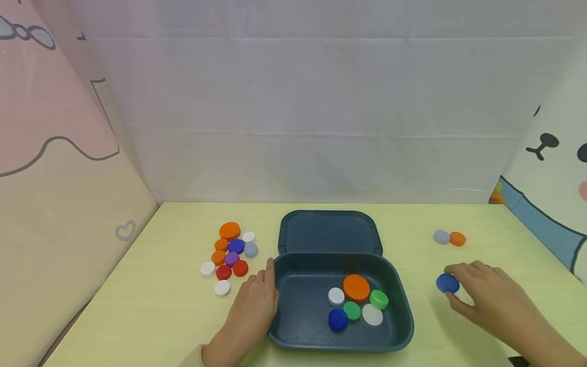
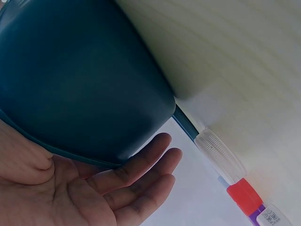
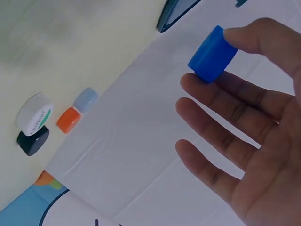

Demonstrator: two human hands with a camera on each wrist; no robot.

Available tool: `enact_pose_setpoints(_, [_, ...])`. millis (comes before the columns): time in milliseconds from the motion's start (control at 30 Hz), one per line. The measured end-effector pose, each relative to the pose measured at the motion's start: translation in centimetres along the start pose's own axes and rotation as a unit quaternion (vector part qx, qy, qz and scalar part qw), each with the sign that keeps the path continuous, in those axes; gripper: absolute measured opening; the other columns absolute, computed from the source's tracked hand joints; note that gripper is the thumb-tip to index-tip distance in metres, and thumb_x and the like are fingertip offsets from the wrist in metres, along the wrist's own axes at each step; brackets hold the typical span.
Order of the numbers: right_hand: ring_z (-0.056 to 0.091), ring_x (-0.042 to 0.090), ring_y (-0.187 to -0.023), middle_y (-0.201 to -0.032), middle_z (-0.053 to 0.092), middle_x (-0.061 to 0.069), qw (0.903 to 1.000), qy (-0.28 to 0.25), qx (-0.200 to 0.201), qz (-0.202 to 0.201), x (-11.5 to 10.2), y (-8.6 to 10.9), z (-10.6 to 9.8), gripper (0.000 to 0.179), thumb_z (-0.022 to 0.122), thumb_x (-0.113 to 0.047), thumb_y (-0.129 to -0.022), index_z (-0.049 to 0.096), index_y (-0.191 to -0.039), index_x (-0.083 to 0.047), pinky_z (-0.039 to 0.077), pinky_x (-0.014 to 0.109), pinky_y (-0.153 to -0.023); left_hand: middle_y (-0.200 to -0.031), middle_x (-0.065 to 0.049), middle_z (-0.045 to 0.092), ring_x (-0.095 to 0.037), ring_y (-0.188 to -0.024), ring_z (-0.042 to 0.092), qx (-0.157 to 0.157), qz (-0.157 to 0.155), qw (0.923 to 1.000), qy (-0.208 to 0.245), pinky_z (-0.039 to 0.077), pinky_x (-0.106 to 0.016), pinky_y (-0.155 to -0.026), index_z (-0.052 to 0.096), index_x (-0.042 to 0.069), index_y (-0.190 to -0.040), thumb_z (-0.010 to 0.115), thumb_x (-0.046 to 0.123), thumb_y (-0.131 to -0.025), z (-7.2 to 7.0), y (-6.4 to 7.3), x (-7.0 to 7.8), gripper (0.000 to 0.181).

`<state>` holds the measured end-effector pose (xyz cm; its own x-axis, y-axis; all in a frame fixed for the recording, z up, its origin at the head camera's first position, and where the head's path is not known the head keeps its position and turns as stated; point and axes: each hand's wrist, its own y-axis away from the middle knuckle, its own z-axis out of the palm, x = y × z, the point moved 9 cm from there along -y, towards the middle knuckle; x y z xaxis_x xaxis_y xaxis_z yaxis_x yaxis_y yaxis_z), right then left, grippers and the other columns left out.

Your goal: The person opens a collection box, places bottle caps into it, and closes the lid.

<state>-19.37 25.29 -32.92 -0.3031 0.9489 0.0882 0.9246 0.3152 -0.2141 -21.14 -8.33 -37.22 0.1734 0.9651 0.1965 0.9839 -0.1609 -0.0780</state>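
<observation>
My right hand (image 1: 492, 293) pinches a blue bottle cap (image 3: 212, 54) between thumb and fingertips, over the table right of a dark teal container (image 1: 298, 341). The other fingers are spread out. My left hand (image 1: 254, 308) rests along the container's left rim, its index finger stretched towards the far left corner; in the left wrist view the remaining fingers hang relaxed beside the outer wall. Inside the container lie several caps: a large orange cap (image 1: 356, 288), a dark blue cap (image 1: 338, 319), two green ones and two white ones.
Left of the container several caps sit in a cluster, among them a red cap (image 1: 240, 268) and a purple cap (image 1: 232, 259). A teal lid (image 1: 327, 232) lies behind the container. A pale blue cap (image 1: 442, 236) and an orange cap (image 1: 457, 238) are at the back right.
</observation>
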Motion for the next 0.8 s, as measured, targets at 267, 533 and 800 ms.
enact_pose_setpoints(267, [0.054, 0.013, -0.077, -0.083, 0.061, -0.006, 0.9966, -0.015, 0.053, -0.061, -3.6, -0.6, -2.2, 0.039, 0.079, -0.035, -0.066, 0.060, -0.094, -0.015, 0.048, 0.041, -0.071, -0.104, -0.013, 0.061, -0.022, -0.084, 0.055, 0.006, 0.004, 1.0000, 0.005, 0.050, -0.036, -0.084, 0.037, -0.001, -0.135, 0.059, 0.019, -0.086, -0.1, 0.0, 0.0, 0.057])
enact_pose_setpoints(533, [0.053, 0.007, -0.082, -0.088, 0.061, -0.014, 0.9865, -0.029, 0.090, -0.133, -7.2, -0.7, -3.0, 0.035, 0.067, -0.048, -0.077, 0.062, -0.097, -0.020, 0.049, 0.035, -0.074, -0.106, -0.013, 0.061, -0.023, -0.086, 0.056, 0.005, 0.001, 1.0000, 0.007, 0.049, -0.037, -0.085, 0.037, -0.001, -0.135, 0.059, 0.019, -0.086, 0.0, 0.0, -0.1, 0.057])
enact_pose_setpoints(800, [0.052, 0.009, -0.085, -0.092, 0.062, -0.011, 0.9753, -0.043, 0.082, -0.201, -10.1, -0.9, -2.2, 0.036, 0.072, -0.039, -0.074, 0.063, -0.102, -0.018, 0.047, 0.035, -0.076, -0.106, -0.013, 0.061, -0.023, -0.086, 0.056, 0.003, -0.001, 1.0000, 0.006, 0.049, -0.037, -0.085, 0.038, 0.000, -0.135, 0.059, 0.019, -0.086, 0.0, 0.0, -0.1, 0.057])
